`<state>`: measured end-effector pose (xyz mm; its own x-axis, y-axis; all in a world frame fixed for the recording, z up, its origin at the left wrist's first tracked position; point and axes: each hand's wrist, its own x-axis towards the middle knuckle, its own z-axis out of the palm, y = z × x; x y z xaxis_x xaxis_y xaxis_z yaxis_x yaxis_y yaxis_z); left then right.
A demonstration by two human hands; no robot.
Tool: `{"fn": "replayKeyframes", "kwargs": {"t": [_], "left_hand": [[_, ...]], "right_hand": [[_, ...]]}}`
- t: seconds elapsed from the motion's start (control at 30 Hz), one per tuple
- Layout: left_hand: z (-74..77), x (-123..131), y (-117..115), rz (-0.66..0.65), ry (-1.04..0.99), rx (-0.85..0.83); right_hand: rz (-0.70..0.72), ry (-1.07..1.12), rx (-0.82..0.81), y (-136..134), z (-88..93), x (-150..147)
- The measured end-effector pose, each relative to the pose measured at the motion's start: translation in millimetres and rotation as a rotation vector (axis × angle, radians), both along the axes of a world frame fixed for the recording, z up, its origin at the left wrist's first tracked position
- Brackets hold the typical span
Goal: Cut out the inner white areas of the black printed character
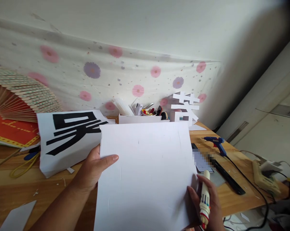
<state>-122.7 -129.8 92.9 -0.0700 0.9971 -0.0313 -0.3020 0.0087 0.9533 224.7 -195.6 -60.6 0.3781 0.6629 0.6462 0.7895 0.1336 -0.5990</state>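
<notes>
At the back of the tabletop (39,186) stands a low white box (140,119), crammed full: a bundle of pale glue sticks (123,106) leans out on its left side, and beside them are scissors (148,106) and a jumble of markers (154,111) (red and black ones, as far as I can make out). In front of it, the person holds up a large white sheet (147,173), tilted toward them and blocking much of the tabletop behind it. The left hand (94,168) grips its left edge, thumb on top and fingers closed underneath. The right hand (208,205) is at the lower right corner, fingers wrapped around a multi-colour pen (205,199) standing upright, the thumb resting on the sheet. Partly covered by the sheet on the left is a printed sheet (68,138) bearing a bold black character, with a folding fan (22,99) spread open beyond it. A white cut-out character (183,107) stands just right of the box. On the right lie a blue glue gun (214,142), a black ruler (225,176) and a power strip (264,179) near the edge.
</notes>
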Motion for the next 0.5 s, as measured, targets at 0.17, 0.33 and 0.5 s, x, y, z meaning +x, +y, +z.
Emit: {"fn": "replayKeyframes", "kwargs": {"t": [0.17, 0.33, 0.5], "left_hand": [[-8.1, -1, 17, 0.005, 0.033, -0.037], [-30.8, -4, 44, 0.093, 0.308, 0.07], [-41.9, -57, 78, 0.545, 0.581, 0.094]], "right_hand": [[0.017, 0.027, -0.034, 7, -0.6, -2], [0.074, 0.13, -0.208, 7, 2.3, 13], [0.069, 0.21, -0.364, 3, 8.0, 17]]}}
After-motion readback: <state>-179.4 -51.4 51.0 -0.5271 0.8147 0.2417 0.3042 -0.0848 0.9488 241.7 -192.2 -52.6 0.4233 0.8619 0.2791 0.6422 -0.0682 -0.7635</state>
